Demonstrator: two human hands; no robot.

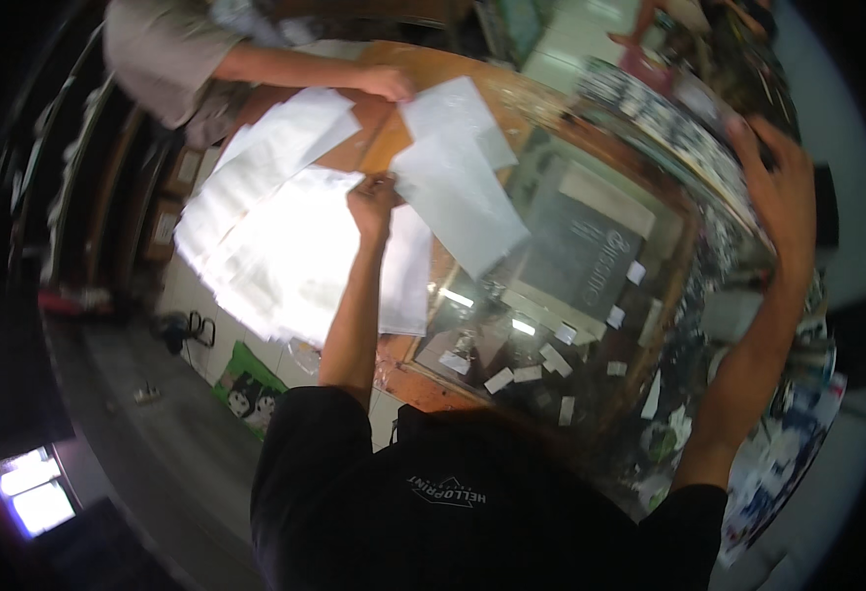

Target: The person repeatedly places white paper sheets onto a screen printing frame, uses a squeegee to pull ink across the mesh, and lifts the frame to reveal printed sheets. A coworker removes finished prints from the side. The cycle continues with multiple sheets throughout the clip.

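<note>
My left hand is closed on the near-left edge of a white paper sheet, which reaches over the glass-topped surface. Right beside it lies a broad, overlapping stack of white paper. Across the table, another person's hand touches the corner of a second white sheet, partly covered by mine. Far out to the right, my right hand is raised with fingers curled at the edge of a tilted-up, paint-smeared screen printing frame. Blur hides its fingertips.
A dark lettered rectangle sits on the glass, with several small white paper pieces nearer me. Stained clutter crowds the right side. Dark shelves stand left, and a green panda-printed bag is on the floor.
</note>
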